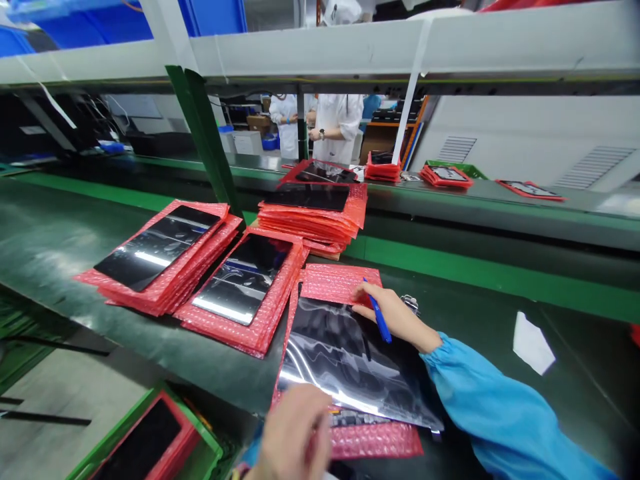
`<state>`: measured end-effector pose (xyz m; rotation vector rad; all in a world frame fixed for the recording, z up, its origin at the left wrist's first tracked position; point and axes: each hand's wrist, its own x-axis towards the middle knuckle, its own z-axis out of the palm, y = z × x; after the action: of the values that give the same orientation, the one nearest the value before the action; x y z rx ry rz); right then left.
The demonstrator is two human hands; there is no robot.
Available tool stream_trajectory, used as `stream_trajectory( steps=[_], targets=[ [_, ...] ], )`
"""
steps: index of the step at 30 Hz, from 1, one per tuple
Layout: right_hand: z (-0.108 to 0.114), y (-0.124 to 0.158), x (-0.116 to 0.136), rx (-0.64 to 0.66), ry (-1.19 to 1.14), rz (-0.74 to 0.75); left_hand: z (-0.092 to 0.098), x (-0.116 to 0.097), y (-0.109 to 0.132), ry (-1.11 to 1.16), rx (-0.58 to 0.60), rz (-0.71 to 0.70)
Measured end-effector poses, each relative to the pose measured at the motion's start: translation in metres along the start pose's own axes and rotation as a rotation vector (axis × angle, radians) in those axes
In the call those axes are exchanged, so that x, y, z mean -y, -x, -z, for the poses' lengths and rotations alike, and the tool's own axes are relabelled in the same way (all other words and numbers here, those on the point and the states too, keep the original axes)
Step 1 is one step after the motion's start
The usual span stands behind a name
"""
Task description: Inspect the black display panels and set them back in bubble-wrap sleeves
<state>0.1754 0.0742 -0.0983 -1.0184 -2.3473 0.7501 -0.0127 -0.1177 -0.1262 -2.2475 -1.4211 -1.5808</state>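
Note:
A glossy black panel (345, 357) lies on a red bubble-wrap bag (337, 281) on the dark green belt in front of me. My right hand (393, 313), in a blue sleeve, rests on the panel's far right corner with a blue pen (379, 317) held between its fingers. My left hand (293, 433) is at the panel's near edge, fingers curled over the edge of panel and bag; the hand is blurred.
Stacks of red bags with black panels (160, 250) (247, 280) (313, 213) lie to the left and behind. A white paper scrap (533, 343) lies right. A green bin (150, 440) sits below the belt. People in white coats (335, 123) stand beyond the far conveyor.

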Motion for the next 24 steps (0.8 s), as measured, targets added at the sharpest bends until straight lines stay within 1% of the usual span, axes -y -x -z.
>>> stream_trajectory(
  steps=[1,2,3,4,5,6,7,8,10,12,13,17,20,24],
  targets=[
    [0.004,0.003,-0.002,0.004,0.019,-0.009,0.013,0.01,-0.001,-0.042,0.005,0.228],
    [0.007,0.005,-0.003,0.01,0.034,-0.017,0.024,0.02,-0.002,-0.064,0.048,0.445],
    [0.01,0.006,-0.004,0.018,0.042,-0.023,0.032,0.029,-0.003,-0.039,0.14,0.636],
    [0.011,0.008,-0.005,0.027,0.047,-0.029,0.036,0.037,-0.003,0.032,0.25,0.788],
    [0.011,0.008,-0.005,0.035,0.048,-0.036,0.038,0.044,-0.003,0.129,0.353,0.899],
    [0.011,0.008,-0.005,0.039,0.048,-0.043,0.037,0.049,-0.004,0.229,0.431,0.977],
    [0.011,0.009,-0.004,0.04,0.046,-0.052,0.036,0.053,-0.004,0.311,0.473,1.021],
    [0.011,0.009,-0.004,0.038,0.042,-0.06,0.034,0.055,-0.005,0.355,0.483,1.04],
    [0.011,0.01,-0.004,0.037,0.025,-0.075,0.032,0.056,-0.008,0.342,0.459,1.031],
    [0.011,0.011,-0.005,0.042,-0.004,-0.087,0.034,0.054,-0.014,0.305,0.436,1.01],
    [0.012,0.012,-0.006,0.045,-0.022,-0.095,0.035,0.052,-0.018,0.325,0.431,1.021],
    [0.015,0.015,-0.01,0.045,-0.108,-0.145,0.036,0.049,-0.036,0.623,0.338,1.16],
    [0.025,0.018,-0.006,0.031,-0.2,-0.191,0.031,0.051,-0.049,0.723,0.282,1.195],
    [0.049,0.031,0.007,0.051,-0.382,-0.258,0.024,0.064,-0.077,0.755,0.268,1.177]
  ],
)
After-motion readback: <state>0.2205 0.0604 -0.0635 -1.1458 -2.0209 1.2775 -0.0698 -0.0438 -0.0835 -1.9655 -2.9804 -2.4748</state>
